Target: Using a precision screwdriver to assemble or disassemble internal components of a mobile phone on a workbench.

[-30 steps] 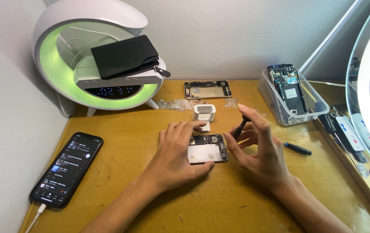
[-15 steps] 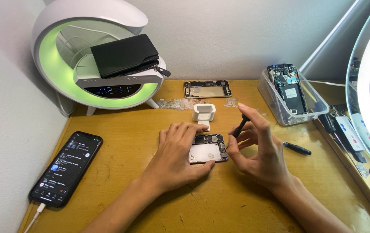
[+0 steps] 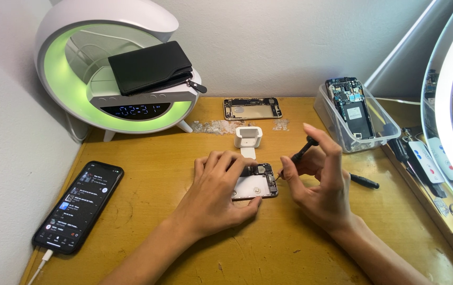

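Note:
An opened phone body with a white inner plate lies flat on the wooden desk. My left hand rests on it, fingers spread over its left half, holding it down. To its right, my right hand grips a small black screwdriver between thumb and fingers. The tool's tip points down at the phone's right edge.
A small white box and a second open phone frame lie behind. A clear tray at right holds another stripped phone; a black tool lies beside it. A lit phone on a cable sits left, near a round lamp clock bearing a black wallet.
My right hand has shifted slightly, turning the screwdriver at the phone's right edge. The left hand stays on the phone.

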